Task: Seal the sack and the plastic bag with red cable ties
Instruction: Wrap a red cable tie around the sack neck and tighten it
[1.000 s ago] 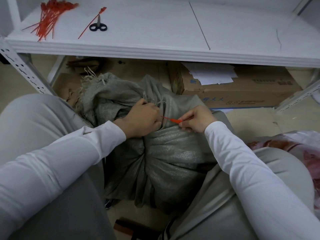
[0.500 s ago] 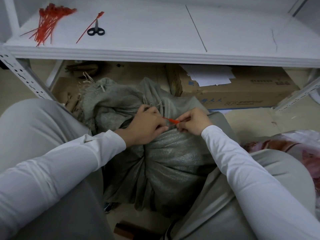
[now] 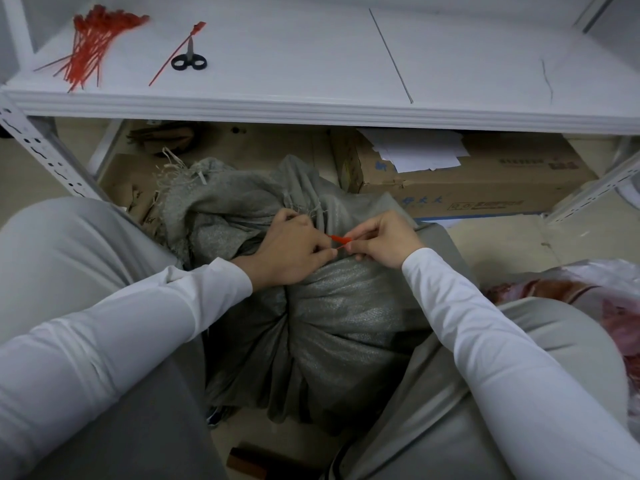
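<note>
Left grip [image 3: 291, 251] clenches the grey woven sack [image 3: 339, 306] closed so right grip [image 3: 381, 240], pinching the thin red cable tie [image 3: 341, 239], can cinch it.

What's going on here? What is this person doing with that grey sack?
A person sits with a grey sack between their knees. The left hand and right hand both pinch a red cable tie at the sack's gathered neck. Whether it is locked tight cannot be seen. A plastic bag lies at the right. Spare ties and scissors lie on the white shelf above.
</note>
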A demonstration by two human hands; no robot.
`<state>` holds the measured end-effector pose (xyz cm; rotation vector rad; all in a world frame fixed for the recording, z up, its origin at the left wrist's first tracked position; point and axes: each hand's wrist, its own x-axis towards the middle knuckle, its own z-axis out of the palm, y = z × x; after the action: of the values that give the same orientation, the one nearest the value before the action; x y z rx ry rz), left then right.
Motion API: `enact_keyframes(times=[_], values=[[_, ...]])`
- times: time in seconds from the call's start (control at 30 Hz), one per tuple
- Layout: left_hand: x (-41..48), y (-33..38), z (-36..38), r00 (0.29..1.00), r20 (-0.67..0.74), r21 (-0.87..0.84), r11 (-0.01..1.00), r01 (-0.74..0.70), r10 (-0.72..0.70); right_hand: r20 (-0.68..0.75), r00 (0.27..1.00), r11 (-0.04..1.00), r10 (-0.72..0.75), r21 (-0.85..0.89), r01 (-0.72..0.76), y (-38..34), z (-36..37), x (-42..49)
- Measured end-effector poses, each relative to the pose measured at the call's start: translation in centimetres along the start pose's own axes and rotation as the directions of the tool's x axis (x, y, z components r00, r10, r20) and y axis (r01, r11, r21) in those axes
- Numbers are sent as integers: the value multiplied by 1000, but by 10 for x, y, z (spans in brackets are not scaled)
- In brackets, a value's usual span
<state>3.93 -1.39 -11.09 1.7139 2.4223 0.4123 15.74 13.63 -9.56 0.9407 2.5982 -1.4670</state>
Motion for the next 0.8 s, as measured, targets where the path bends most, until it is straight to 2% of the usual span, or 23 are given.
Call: enact_keyframes(times=[0.8], values=[[2,0,-6,1000,6,-31,999,24,-24,106,991,986,-77,155,60,-4,-4,-4]])
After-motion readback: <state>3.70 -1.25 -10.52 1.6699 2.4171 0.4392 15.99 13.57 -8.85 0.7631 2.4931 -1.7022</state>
